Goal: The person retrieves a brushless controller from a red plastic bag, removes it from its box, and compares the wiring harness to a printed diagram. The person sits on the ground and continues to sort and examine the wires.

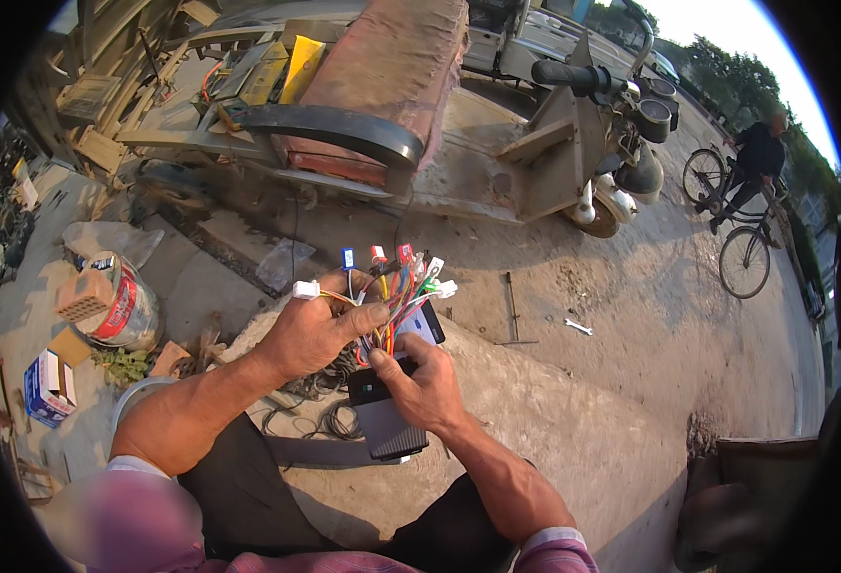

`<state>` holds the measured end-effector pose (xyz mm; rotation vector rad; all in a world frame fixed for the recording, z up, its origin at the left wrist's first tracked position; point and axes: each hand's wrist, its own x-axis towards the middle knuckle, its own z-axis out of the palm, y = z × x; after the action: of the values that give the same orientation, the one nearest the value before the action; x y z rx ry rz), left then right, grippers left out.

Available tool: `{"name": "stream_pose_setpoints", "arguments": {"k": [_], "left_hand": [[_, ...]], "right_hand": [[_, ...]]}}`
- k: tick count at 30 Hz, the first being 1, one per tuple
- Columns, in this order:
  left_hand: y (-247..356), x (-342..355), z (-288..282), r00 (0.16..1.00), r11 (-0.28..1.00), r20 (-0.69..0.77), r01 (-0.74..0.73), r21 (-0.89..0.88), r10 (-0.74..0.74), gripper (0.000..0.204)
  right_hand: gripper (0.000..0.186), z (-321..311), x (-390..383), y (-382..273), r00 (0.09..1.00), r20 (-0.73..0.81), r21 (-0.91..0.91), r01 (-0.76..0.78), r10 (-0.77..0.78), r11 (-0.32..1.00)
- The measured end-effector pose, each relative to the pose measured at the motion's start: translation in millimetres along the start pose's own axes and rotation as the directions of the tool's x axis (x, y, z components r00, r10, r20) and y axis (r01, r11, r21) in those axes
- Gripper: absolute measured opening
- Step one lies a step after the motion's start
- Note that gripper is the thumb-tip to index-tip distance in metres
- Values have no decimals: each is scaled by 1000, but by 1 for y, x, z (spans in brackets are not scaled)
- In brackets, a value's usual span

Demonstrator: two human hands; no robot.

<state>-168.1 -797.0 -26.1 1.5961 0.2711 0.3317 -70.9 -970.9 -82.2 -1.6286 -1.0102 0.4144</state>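
Observation:
A bundle of thin coloured wires (403, 307) with white, blue and red plug connectors fans out between my hands. My left hand (317, 329) is closed on some of the wires, thumb pressed against them; a white connector (306, 289) pokes out beside its fingers. My right hand (424, 387) grips the base of the bundle, its thumb over the wires, just above a black finned box (390, 428). The box resembles a motor controller, and the wires seem to come from its upper end. Behind the wires, a dark-edged flat item (432, 323) is partly hidden.
Coiled black cable (338, 420) lies below my hands on a concrete slab (554, 411). Beyond are a T-shaped metal tool (512, 306), a wrench (579, 328) and a three-wheeler (544, 143). At left stand a bucket (132, 307) and a blue-white box (50, 387). A person (762, 158) straddles a bicycle far right.

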Motion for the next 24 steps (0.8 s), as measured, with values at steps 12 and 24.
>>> {"name": "stream_pose_setpoints", "arguments": {"k": [12,24], "left_hand": [[-1,1,4,996,983,71,-58,176,46,27],[5,0,1,998,957,-7,-54,285,58,19]], "right_hand": [[36,4,0,5,996,43,-90,84,-81,992],[32,-2,1,0,999,26,-71,-46,48,996]]}}
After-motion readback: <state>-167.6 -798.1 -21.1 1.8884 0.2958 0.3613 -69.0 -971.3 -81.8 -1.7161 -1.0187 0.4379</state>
